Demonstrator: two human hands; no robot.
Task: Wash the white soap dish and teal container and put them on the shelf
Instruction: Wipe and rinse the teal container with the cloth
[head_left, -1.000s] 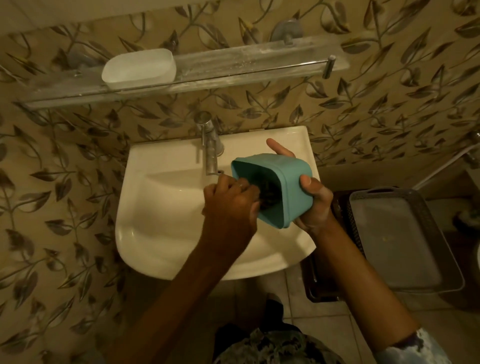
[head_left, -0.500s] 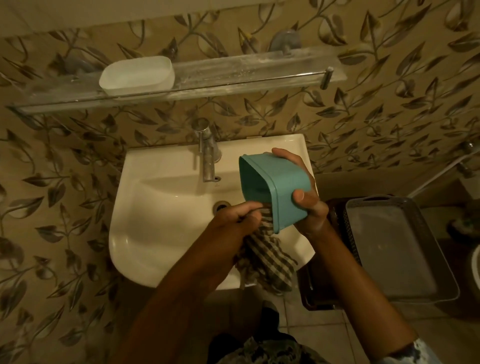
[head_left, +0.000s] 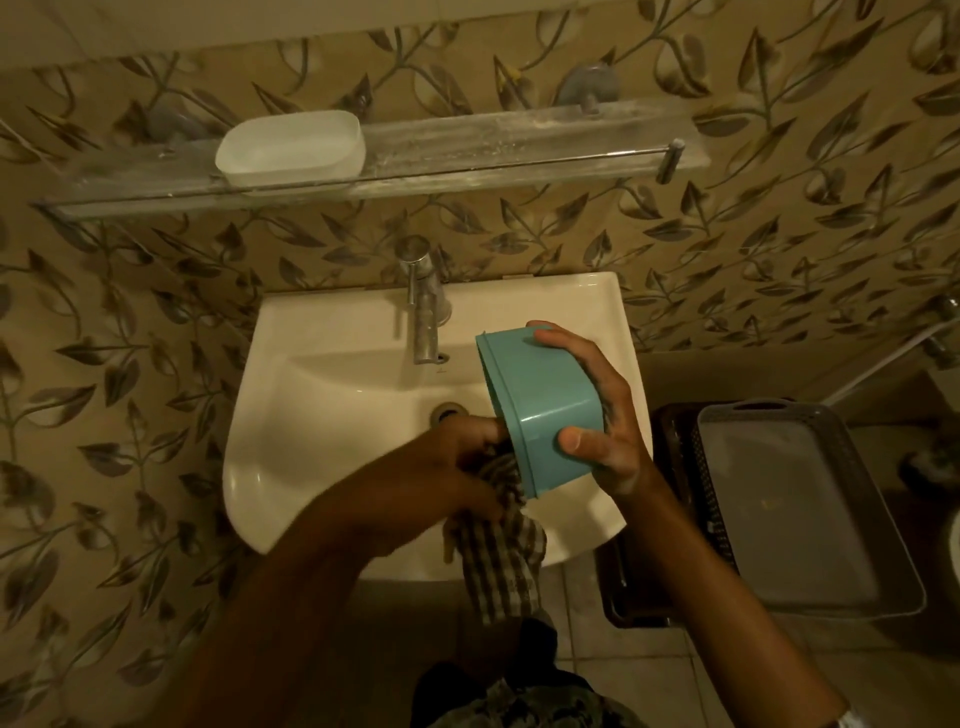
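My right hand (head_left: 605, 415) grips the teal container (head_left: 540, 405) on its side over the right part of the white sink (head_left: 322, 405), mouth turned left and away from me. My left hand (head_left: 462, 457) is closed on a checked cloth (head_left: 501, 551) at the container's lower rim; the cloth hangs down past the sink's front edge. The white soap dish (head_left: 291, 148) stands on the left part of the glass shelf (head_left: 519, 140) above the sink.
A metal tap (head_left: 426, 306) rises at the back of the sink, with the drain (head_left: 447, 413) below it. To the right, a grey tray (head_left: 800, 509) lies on a dark basket (head_left: 670, 467). Leaf-patterned wall tiles surround the sink.
My left hand has drawn the cloth out of the container's inside down to its lower rim. The right hand has turned the container so its mouth faces more to the left.
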